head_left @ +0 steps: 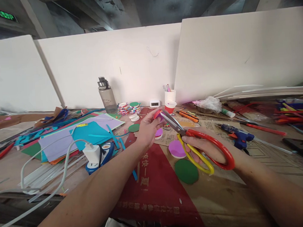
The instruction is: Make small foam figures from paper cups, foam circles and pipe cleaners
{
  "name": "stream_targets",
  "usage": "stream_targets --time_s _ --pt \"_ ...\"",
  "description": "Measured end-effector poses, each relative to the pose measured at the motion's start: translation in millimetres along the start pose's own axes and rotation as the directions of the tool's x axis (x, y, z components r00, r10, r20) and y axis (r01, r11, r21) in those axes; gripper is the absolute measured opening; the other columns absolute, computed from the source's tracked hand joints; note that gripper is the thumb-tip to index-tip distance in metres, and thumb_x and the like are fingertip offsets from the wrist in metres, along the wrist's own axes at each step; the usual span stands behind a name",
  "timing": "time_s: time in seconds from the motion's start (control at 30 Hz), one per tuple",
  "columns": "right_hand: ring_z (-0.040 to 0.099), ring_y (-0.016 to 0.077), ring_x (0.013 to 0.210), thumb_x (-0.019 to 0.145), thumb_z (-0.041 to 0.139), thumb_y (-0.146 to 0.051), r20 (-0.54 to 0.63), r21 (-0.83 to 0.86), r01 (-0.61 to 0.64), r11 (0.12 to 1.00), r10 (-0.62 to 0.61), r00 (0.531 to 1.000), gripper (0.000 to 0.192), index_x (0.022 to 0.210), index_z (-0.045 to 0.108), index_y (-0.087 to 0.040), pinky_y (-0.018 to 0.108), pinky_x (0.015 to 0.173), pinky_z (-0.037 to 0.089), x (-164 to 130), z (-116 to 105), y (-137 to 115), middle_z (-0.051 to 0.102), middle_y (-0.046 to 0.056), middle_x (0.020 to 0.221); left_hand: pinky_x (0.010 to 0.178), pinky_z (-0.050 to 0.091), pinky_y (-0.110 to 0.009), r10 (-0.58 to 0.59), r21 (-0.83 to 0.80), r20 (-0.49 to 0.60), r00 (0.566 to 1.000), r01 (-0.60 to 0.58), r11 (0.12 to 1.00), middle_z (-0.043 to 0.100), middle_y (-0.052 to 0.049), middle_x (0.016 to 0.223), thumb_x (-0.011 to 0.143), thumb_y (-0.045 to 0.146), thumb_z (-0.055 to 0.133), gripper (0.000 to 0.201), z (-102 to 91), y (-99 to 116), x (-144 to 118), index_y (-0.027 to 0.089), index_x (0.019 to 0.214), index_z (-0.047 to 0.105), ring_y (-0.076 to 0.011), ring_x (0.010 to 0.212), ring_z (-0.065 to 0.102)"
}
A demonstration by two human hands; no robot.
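Near the middle of the table [260,175], we are holding a small red foam piece [157,114] in our left hand [147,129], fingers pinching it shut. Our right hand [207,147] is gripping the scissors [194,141], fingers threaded through the red and yellow loops, blades parted around the piece. Just below, a pink disc [176,149] and a green disc [186,171] are lying flat. A glue gun [236,137] is resting toward the right edge.

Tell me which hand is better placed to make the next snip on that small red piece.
Right, probably. The right hand already grips the scissors, whose blades point at the small red piece. The left hand pinches that piece and steadies it.
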State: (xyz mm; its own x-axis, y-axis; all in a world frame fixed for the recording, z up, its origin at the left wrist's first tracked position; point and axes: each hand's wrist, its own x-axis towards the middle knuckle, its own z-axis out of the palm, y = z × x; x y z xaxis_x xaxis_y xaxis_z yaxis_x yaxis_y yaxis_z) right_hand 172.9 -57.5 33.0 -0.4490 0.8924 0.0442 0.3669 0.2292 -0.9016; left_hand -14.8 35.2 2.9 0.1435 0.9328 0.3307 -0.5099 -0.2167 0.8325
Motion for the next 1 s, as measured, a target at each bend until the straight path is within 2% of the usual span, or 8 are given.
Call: stream_targets --time_s 0.33,0.73,1.0 --pt "0.051 0.0128 0.039 0.093 0.043 -0.044 -0.013 0.062 -0.040 0.997 0.041 0.999 0.035 0.069 0.053 -0.022 0.024 0.041 0.042 -2.9 3.4 -4.8 0.055 -0.003 0.047 0.086 0.053 -0.037 0.027 0.019 0.007 1.000 -0.027 0.999 0.073 -0.004 0.102 0.067 0.026 0.080 0.034 0.1 0.7 -0.5 0.023 0.099 0.071 -0.0187 0.090 0.067" --pt "0.050 0.0125 0.037 0.093 0.045 -0.046 -0.019 0.108 -0.063 0.992 0.065 0.998 0.035 0.068 0.052 -0.021 0.024 0.039 0.042 -1.9 4.7 -1.5 0.055 -0.003 0.044 0.090 0.051 -0.042 0.033 0.021 0.033 0.999 -0.033 0.999 0.073 -0.004 0.098 0.069 0.026 0.078 0.031 -1.3 -1.9 -0.3 0.024 0.099 0.072 -0.0209 0.094 0.067" --pt "0.050 0.0127 0.037 0.090 0.049 -0.049 -0.035 0.137 -0.088 0.987 0.094 0.995 0.036 0.065 0.050 -0.022 0.024 0.039 0.041 -2.3 7.2 -9.2 0.052 -0.003 0.043 0.089 0.052 -0.040 0.040 0.019 0.030 0.999 -0.041 0.999 0.073 -0.003 0.097 0.069 0.025 0.078 0.032 -0.7 -2.5 -0.5 0.024 0.100 0.072 -0.0203 0.092 0.067"
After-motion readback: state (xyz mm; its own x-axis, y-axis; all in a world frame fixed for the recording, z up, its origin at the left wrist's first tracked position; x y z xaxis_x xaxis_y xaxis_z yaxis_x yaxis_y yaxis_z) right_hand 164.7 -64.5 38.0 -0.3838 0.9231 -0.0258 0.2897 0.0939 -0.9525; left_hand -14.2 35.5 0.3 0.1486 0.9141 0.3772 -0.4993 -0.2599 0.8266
